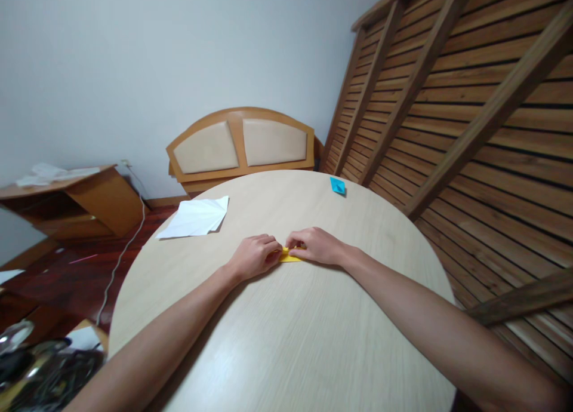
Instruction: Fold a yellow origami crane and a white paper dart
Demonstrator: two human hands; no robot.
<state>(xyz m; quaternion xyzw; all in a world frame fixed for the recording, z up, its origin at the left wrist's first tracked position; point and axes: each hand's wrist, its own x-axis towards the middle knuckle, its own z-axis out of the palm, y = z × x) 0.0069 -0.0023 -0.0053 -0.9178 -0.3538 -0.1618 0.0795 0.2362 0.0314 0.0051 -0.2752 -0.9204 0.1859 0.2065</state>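
A small piece of folded yellow paper (290,257) lies on the round wooden table (277,328), between my two hands. My left hand (257,257) has its fingers closed on the paper's left end. From the other side, my right hand (316,245) pinches the paper with thumb and fingers. Much of the yellow paper is hidden under the fingers, so its full shape does not show. Farther back on the right of the table sits a blue folded paper boat (338,186), apart from both hands.
White paper sheets (194,217) lie at the table's left edge. A wooden slatted wall (447,113) slopes along the right. Behind the table stands a padded headboard (242,143). A low wooden cabinet (94,203) and a white cable (119,263) are on the left.
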